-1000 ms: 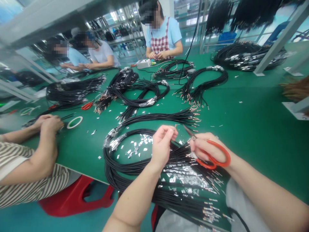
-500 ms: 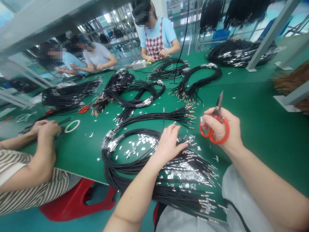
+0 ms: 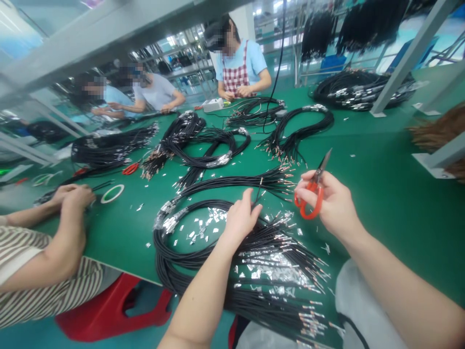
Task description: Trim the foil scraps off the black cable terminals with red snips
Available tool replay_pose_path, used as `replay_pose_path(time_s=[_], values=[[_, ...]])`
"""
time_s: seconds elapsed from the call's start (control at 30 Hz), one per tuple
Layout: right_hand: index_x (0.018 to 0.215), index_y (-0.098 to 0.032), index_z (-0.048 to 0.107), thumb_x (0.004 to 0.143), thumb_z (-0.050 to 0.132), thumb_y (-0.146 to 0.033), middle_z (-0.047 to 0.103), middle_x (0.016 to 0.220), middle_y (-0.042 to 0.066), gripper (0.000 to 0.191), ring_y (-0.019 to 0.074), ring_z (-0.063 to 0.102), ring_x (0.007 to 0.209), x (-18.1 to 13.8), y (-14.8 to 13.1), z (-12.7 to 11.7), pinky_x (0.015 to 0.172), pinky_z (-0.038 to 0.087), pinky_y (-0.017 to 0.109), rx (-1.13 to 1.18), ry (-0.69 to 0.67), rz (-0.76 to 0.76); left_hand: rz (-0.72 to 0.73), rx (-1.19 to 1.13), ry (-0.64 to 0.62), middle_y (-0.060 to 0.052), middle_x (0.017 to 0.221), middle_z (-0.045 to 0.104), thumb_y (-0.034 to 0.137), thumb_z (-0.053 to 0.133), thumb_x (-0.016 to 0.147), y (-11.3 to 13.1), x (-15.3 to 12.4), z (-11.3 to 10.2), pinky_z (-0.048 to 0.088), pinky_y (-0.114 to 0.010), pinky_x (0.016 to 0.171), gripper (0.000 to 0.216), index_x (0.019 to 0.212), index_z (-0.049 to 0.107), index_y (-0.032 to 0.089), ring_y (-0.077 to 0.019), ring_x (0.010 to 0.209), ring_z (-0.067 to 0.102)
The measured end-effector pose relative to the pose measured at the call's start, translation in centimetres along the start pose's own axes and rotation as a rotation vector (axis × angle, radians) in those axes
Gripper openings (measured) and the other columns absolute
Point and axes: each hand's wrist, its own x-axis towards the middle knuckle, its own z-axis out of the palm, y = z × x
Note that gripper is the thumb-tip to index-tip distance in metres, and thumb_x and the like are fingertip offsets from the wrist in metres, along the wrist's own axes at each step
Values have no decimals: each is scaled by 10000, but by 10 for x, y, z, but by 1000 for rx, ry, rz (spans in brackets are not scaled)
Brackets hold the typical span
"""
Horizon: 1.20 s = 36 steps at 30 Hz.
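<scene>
My right hand grips a pair of orange-handled scissors, blades pointing up and away. My left hand rests on a bundle of black wires coiled at the table's near edge and pinches one thin black wire that stands up from the bundle. The wire ends carry small metal terminals, and silvery foil scraps lie scattered over the green table.
Several more black wire bundles lie across the middle and far table. A co-worker's hands work at the left beside a tape roll and other red scissors. Other people sit at the far side. A red stool stands below.
My right hand lifted the scissors up off the bundle and turned the blades upward. My left hand dropped onto the wire ends and took hold of a single wire.
</scene>
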Motion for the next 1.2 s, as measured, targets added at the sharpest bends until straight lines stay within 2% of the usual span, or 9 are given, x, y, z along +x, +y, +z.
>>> replay_pose_path(time_s=[0.1,0.2,0.4,0.5,0.7,0.87,0.93,1.03,1.2], values=[[900,-222,547,710,704,-306,603,713,-18,260,122,572,608,-1,1,0,605,499,289,-5,-34,3,-7,-42,-31,-87,830,675,248,391,878,-9,4,2,425,-373,780,337,1185,521,202,-252,851,594],[890,-217,547,711,701,-304,599,688,-24,252,117,568,587,-1,2,2,585,491,277,-2,-71,11,41,19,-54,-77,758,659,224,485,815,-16,11,8,412,-361,777,202,937,645,207,-256,863,561],[888,-209,551,696,708,-292,602,687,-21,262,110,558,578,-3,0,3,576,489,268,3,-110,40,-56,-281,7,-9,684,594,280,501,796,-25,22,3,376,-267,640,158,827,631,196,-157,647,512],[877,-209,556,677,720,-276,605,682,-21,267,112,560,571,-3,-1,2,565,490,267,3,-111,52,-84,-266,31,25,596,501,308,544,763,-30,22,-5,315,-248,576,122,760,603,201,-134,578,447],[860,-205,562,662,726,-250,608,682,-21,261,110,562,576,-3,-2,1,576,487,261,8,-114,49,-192,-349,149,48,522,408,474,538,768,-37,24,-9,268,-240,523,276,748,551,199,-115,506,381],[860,-201,570,644,734,-242,600,681,-24,273,104,555,564,-2,-1,0,568,481,257,14,-90,43,-185,-508,409,61,527,386,423,488,810,-28,17,-22,304,-220,522,249,814,542,180,-93,490,361],[858,-199,570,634,740,-234,602,679,-26,284,102,555,562,-1,0,-1,570,478,254,20,-87,42,-58,-428,283,53,555,425,424,515,798,-15,5,-25,328,-223,540,253,874,565,188,-101,519,408],[855,-200,568,633,741,-233,608,684,-26,283,101,556,566,0,2,0,578,473,252,30,-90,58,126,-146,-116,26,670,535,450,652,693,6,-12,-19,358,-246,575,367,975,595,222,-140,615,501],[856,-199,570,636,740,-239,607,679,-28,280,104,555,574,0,6,1,584,466,253,27,-99,81,296,29,-332,-31,861,570,357,584,767,17,-13,-5,392,-281,677,167,747,588,192,-189,801,549]])
